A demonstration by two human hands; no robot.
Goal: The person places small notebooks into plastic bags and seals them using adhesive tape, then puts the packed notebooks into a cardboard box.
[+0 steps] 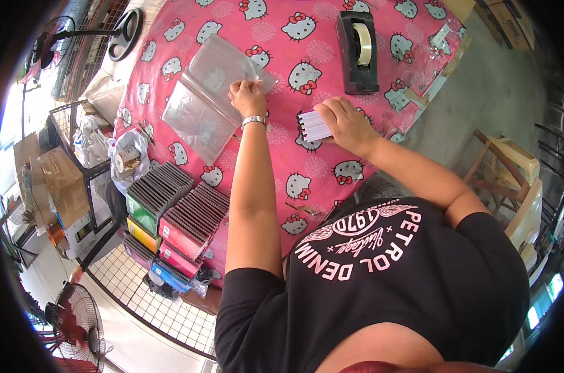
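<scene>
Over the pink cartoon-print tablecloth (319, 53), my left hand (248, 98) is closed, its fingertips pinching the upper edge of the clear plastic bags (202, 93). These lie flat in an overlapping pile, partly under my wrist. To the right, my right hand (349, 127) grips a small ring-bound notebook (314, 126) just above the cloth. White page edges and dark rings show on its left side; the palm hides the rest. A black tape dispenser (360, 84) with a pale roll stands beyond my right hand.
Stacked small notebooks with green (142, 214) and pink (184, 237) covers sit at the table's left edge. Nearby are a white plastic bag (125, 158) and a wire-grid rack (154, 304). A fan (77, 329) stands lower left, a wooden chair (496, 161) at right.
</scene>
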